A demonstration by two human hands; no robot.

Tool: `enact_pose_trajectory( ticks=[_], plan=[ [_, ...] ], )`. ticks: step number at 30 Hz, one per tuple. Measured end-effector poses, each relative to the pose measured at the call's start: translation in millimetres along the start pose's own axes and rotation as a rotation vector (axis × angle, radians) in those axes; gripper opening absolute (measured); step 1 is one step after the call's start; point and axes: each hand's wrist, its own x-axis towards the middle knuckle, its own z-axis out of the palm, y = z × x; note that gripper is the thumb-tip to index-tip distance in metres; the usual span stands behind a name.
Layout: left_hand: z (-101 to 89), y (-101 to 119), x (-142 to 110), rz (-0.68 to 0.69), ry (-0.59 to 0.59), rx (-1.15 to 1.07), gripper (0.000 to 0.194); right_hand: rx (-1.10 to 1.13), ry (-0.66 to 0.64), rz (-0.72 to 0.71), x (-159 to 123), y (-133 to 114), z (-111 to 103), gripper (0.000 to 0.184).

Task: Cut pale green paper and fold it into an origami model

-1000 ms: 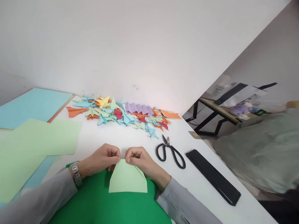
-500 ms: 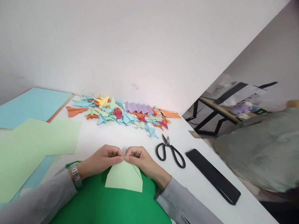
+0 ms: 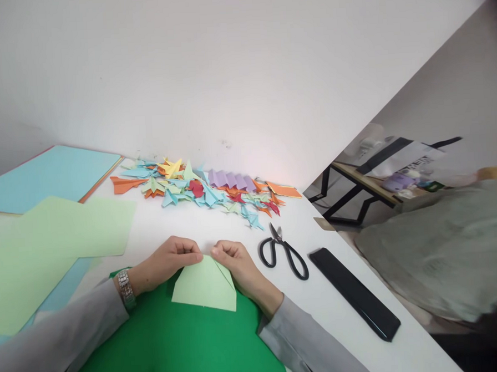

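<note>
A light green sheet of paper [image 3: 204, 285], folded along its right side, is held up over a dark green sheet [image 3: 177, 345]. My left hand [image 3: 173, 259] pinches its upper left edge between thumb and fingers. At the upper right corner, by the slanting fold, my right hand [image 3: 236, 264] grips the same paper. A small gap separates the two sets of fingertips. To the right of my right hand lie scissors [image 3: 279, 248] with black looped handles, blades pointing away.
Many small folded paper pieces [image 3: 211, 196] lie along the wall. Light green sheets [image 3: 35, 258] and a blue stack [image 3: 52, 174] cover the left side. A long black case [image 3: 354, 291] rests on the right. Beyond the table edge is another person's grey-green clothing [image 3: 443, 248].
My fingertips have drawn slightly apart along the paper's top edge, and the paper has risen a little. A hand of the other person has come more into view.
</note>
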Motion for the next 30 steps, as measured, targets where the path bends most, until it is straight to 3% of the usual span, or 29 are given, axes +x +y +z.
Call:
enact_pose_trajectory(
  ticks=[6, 9, 14, 20, 30],
  plan=[
    [4.5, 2.5, 1.7, -0.069, 0.253, -0.289, 0.027, 0.207, 0.061, -0.041, 0.6, 1.0, -0.2, 0.037],
    [6.1, 3.7, 2.4, -0.037, 0.312, -0.387, 0.025, 0.240, 0.059, -0.059, 1.9, 3.5, 0.0, 0.033],
    [6.9, 3.8, 3.1, 0.021, 0.315, -0.449, 0.023, 0.181, 0.095, -0.067, 5.1, 8.7, 2.1, 0.027],
    [5.3, 0.8, 3.7, 0.047, 0.215, -0.354, 0.014, 0.273, 0.113, -0.065, 4.9, 6.9, 3.6, 0.022],
    [4.3, -2.6, 2.7, 0.022, 0.226, -0.319, 0.011, 0.256, 0.136, -0.050, 4.7, 6.9, 3.2, 0.022]
  ],
)
